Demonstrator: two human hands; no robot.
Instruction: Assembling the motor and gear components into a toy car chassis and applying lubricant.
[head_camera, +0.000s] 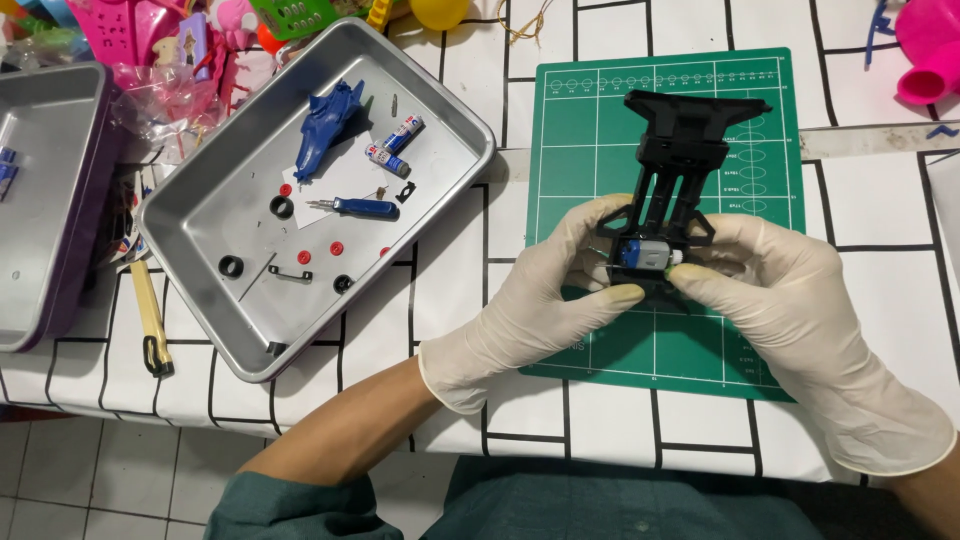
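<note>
Chassis work over cutting mat, both gloved hands engaged.

We note, beneath the grip, the table (600, 420) with its white cloth ruled in black lines, and on it the green cutting mat (750, 100) directly under our hands. Well off to the left of the grip sits a metal tray (200, 250) carrying a blue toy body shell (325, 125), a blue-handled screwdriver (355, 207), two small batteries (395, 145) and scattered red and black parts. Our left hand (535, 300) and right hand (790, 310), both in pale gloves, clasp the near end of a black toy car chassis (680, 170) from either side; its far end extends away from the grip. Between our thumbs sits a small motor (645, 255), silver with a blue end, seated in the chassis.
</note>
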